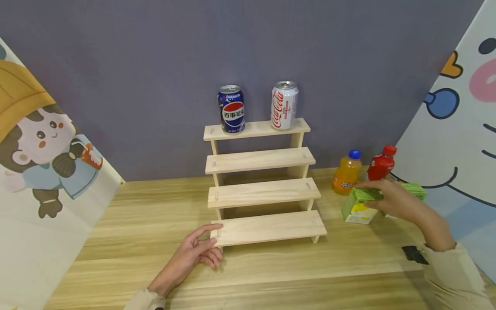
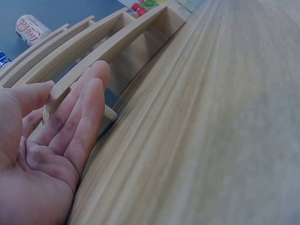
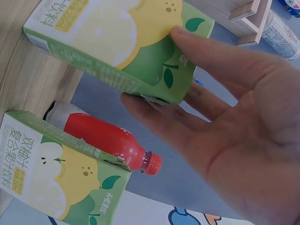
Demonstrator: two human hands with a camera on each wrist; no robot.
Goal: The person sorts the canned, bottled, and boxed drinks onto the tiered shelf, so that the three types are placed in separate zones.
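My left hand holds the left end of the lowest step of a wooden stepped shelf. In the left wrist view the thumb touches the board's edge, and other fingers extend beside and below it. At the right, my right hand grips the top of a green and yellow juice carton, thumb on one face and fingers on the far side. The right wrist view shows this carton close up, beside a second matching carton. Whether the held carton touches the table is unclear.
On the top step stand a blue Pepsi can and a white Coca-Cola can. Behind the cartons are an orange drink bottle with a blue cap and a red bottle. A grey wall backs the wooden table.
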